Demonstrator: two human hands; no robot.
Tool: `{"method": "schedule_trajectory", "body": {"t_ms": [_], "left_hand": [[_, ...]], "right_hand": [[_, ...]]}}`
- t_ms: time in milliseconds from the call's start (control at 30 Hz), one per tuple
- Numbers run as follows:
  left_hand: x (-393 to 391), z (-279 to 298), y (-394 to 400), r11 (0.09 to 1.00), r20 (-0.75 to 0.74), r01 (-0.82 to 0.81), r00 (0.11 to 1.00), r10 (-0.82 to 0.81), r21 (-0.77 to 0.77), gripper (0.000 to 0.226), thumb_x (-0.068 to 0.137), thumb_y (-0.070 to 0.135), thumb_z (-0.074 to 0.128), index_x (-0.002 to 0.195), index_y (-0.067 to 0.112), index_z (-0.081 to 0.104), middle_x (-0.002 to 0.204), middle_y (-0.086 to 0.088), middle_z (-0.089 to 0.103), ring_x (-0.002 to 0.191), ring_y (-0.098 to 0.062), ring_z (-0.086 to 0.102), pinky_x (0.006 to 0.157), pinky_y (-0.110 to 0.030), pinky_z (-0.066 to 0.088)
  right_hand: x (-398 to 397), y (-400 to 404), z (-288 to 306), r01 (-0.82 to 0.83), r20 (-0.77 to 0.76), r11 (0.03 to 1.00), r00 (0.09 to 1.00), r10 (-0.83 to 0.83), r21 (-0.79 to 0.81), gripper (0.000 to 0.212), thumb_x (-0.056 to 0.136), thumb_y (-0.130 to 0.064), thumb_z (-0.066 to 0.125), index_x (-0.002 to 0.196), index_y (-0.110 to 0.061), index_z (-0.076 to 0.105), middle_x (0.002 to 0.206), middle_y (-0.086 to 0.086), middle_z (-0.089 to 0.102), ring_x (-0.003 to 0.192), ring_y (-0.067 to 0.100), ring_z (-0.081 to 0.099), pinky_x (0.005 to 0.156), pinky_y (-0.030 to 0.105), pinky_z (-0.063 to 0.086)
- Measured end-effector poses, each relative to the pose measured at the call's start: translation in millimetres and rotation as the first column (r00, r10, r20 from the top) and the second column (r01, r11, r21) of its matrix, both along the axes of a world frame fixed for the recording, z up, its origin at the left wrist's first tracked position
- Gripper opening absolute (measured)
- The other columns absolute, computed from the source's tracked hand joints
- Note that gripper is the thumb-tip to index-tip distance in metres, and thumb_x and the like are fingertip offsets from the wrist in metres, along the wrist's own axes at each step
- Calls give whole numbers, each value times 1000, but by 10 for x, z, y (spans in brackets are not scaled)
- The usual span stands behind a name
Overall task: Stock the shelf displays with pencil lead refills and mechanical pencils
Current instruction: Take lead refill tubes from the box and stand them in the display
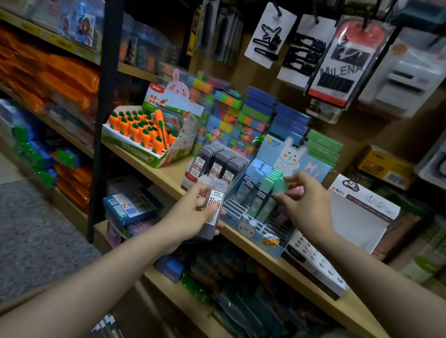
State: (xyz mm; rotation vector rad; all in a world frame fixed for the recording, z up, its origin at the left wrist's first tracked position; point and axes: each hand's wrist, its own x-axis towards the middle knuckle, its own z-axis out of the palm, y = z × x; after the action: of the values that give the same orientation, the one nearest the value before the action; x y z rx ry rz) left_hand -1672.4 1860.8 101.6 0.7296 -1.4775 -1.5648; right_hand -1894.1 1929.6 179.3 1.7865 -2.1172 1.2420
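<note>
Nearest the camera, the left hand (pixel 193 215) holds a small stack of grey lead refill cases (pixel 211 208) upright, its grip closed around them with the thumb across the labelled front; the stack hangs just in front of the edge of the wooden shelf (pixel 311 283). Beside it, the right hand (pixel 304 204) reaches into the blue bunny display box (pixel 258 226), its grip pinching the top of a mint-green refill pack (pixel 280 186) that stands among other pastel packs in the box's slotted rows. The box sits at the shelf's front edge. Just left of it, touching its side, a tray of grey refill cases (pixel 218 161) stands in tight rows. To the right stands an open white carton (pixel 361 217). Farther left on the shelf is a carrot eraser display (pixel 145 131), and behind, stacks of coloured erasers (pixel 238 115). Above the shelf, carded hair clips (pixel 270 37) hang from pegs.
</note>
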Motion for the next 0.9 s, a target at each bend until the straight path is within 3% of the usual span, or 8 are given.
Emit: {"method": "schedule_trajectory", "body": {"t_ms": [267,400,533,667,800,900], "left_hand": [[13,25,63,999,-46,-32,998,32,12,17,99,10,51,115,15,55,95,-6,75,79,-16,72,68,-33,58],[39,54,84,999,-56,-30,998,32,40,16,99,12,51,114,15,56,99,-6,74,81,-16,72,66,-29,56],[74,80,69,1000,-58,-21,998,22,14,16,100,14,50,114,16,56,96,-3,74,79,-13,69,66,-29,54],[66,110,56,1000,-22,26,999,-27,-17,17,101,16,49,115,17,58,94,-2,73,80,-11,69,68,-26,53],[53,117,6,997,-46,70,996,-71,-22,15,100,14,49,111,17,59,89,-1,71,82,-15,69,67,-24,52],[92,103,-137,993,13,-94,995,95,-70,11,97,22,57,107,21,62,95,2,67,92,-14,64,77,-25,50]], "right_hand": [[44,-28,-71,89,-132,996,987,-89,-8,28,75,-20,83,98,-16,69,98,1,63,80,9,57,72,21,45],[26,20,8,105,-144,994,984,-105,-9,33,82,-29,77,112,-22,68,102,-3,53,81,5,50,78,21,40],[168,39,124,0,-42,998,999,-2,-59,24,90,-27,68,114,-24,65,100,-3,63,74,3,60,70,18,48],[551,-106,157,-263,154,939,960,233,221,31,88,-35,68,117,-27,60,95,-7,67,79,6,69,74,27,60],[810,-294,144,-261,-34,936,960,277,237,24,81,-31,78,101,-31,65,90,-8,69,74,3,69,73,28,59],[824,-468,283,-261,-34,944,961,273,201,22,79,-26,80,94,-30,65,88,-8,69,65,-3,66,60,15,54]]}}
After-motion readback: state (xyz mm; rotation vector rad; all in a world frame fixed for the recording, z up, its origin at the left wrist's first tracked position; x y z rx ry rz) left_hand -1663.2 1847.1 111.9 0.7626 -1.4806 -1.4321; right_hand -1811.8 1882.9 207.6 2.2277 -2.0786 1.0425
